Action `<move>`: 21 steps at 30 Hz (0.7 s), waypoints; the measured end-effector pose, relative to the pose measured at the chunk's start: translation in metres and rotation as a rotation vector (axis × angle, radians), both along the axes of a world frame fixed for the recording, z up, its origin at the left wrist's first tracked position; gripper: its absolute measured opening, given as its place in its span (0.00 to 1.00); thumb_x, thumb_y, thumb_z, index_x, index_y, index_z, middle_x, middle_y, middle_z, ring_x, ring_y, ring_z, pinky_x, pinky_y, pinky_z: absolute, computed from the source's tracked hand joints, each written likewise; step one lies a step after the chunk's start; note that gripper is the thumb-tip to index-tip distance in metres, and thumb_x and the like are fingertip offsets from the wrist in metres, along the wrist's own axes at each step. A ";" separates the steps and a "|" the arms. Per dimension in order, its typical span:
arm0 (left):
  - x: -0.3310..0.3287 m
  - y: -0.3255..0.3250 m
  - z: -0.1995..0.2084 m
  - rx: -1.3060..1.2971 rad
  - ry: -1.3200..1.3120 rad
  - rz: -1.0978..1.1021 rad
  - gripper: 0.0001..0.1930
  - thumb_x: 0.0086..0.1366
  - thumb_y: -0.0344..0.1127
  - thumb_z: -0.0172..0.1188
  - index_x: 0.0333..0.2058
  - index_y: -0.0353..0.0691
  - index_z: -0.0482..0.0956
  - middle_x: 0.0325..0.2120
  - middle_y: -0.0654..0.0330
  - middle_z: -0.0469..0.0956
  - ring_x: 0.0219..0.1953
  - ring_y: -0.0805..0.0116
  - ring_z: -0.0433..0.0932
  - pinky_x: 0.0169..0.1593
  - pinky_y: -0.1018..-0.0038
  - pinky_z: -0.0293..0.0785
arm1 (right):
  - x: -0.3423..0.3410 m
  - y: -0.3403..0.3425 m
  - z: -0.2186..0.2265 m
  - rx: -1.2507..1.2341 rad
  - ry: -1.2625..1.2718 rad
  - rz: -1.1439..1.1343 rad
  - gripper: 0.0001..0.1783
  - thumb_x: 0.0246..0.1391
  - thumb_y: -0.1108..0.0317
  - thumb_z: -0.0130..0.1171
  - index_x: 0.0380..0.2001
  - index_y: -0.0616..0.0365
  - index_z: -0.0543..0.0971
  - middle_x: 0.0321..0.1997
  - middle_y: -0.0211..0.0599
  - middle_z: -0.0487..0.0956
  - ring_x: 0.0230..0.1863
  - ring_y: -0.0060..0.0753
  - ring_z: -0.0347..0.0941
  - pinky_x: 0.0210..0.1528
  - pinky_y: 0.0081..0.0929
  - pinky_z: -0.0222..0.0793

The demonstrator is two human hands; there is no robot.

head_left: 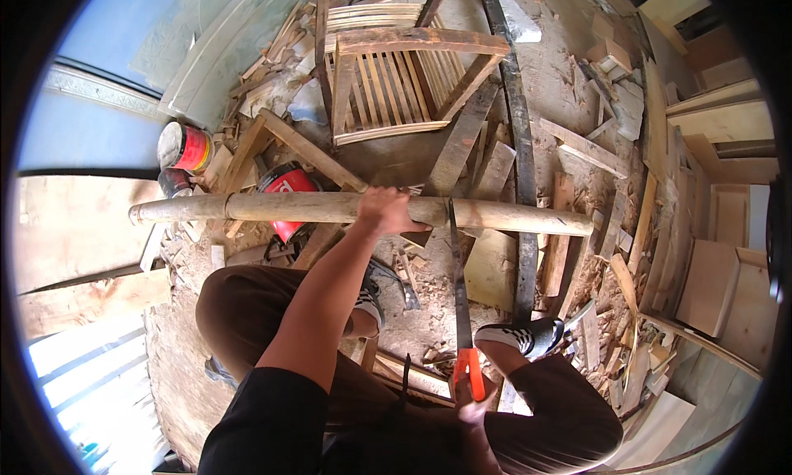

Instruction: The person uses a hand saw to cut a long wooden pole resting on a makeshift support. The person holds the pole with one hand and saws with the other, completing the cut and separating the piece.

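A thick, pale bamboo pole (297, 207) lies crosswise in front of me. My left hand (385, 211) is closed over it near its middle, thumb pointing right. Down by my lap, my right hand (476, 407) grips the orange handle of a hand saw (460, 285). The saw's long dark blade points away from me, and its far end meets the pole just right of my left hand. Whether the teeth have cut into the pole, I cannot tell.
A slatted wooden frame (421, 39) stands beyond the pole. A long dark beam (518, 137) runs away from me. Red cans (196, 149) sit at the left. Wood offcuts and shavings litter the floor (186, 351); wooden panels (709, 289) line the right side.
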State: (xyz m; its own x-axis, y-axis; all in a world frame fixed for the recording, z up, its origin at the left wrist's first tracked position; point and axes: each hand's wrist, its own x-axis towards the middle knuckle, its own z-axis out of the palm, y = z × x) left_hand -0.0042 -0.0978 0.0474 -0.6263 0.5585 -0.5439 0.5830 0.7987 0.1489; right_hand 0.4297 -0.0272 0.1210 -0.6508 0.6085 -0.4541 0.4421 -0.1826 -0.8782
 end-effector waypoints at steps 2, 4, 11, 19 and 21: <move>0.004 -0.002 -0.010 0.058 0.064 -0.012 0.59 0.43 0.87 0.63 0.61 0.42 0.79 0.51 0.46 0.84 0.57 0.51 0.83 0.62 0.58 0.75 | -0.018 0.003 -0.015 -0.011 0.093 -0.115 0.08 0.63 0.74 0.64 0.41 0.68 0.83 0.32 0.31 0.80 0.32 0.18 0.73 0.30 0.24 0.68; 0.003 0.008 -0.006 0.048 0.005 -0.030 0.58 0.43 0.87 0.63 0.61 0.43 0.79 0.49 0.47 0.85 0.55 0.51 0.84 0.61 0.58 0.76 | -0.060 -0.003 -0.069 -0.018 0.102 -0.189 0.07 0.63 0.72 0.62 0.41 0.64 0.80 0.31 0.27 0.79 0.27 0.24 0.72 0.29 0.27 0.68; -0.007 0.001 -0.006 0.063 0.076 0.008 0.54 0.44 0.87 0.63 0.54 0.43 0.84 0.47 0.50 0.86 0.53 0.54 0.84 0.62 0.60 0.75 | -0.117 0.026 -0.032 0.144 0.124 0.071 0.11 0.66 0.71 0.61 0.30 0.66 0.77 0.23 0.24 0.70 0.28 0.17 0.63 0.27 0.27 0.60; -0.009 0.006 -0.003 0.028 0.041 -0.040 0.55 0.46 0.87 0.62 0.56 0.40 0.82 0.45 0.51 0.87 0.51 0.54 0.86 0.60 0.59 0.77 | -0.119 0.036 -0.002 -0.375 0.011 -0.093 0.32 0.70 0.37 0.51 0.29 0.59 0.74 0.22 0.27 0.70 0.20 0.21 0.65 0.22 0.22 0.58; -0.007 0.001 -0.004 0.031 0.063 -0.055 0.56 0.47 0.87 0.61 0.56 0.38 0.82 0.45 0.52 0.87 0.50 0.54 0.86 0.59 0.59 0.78 | -0.124 0.042 0.001 -0.304 -0.043 -0.083 0.28 0.70 0.42 0.53 0.30 0.59 0.74 0.25 0.29 0.72 0.23 0.23 0.69 0.23 0.22 0.61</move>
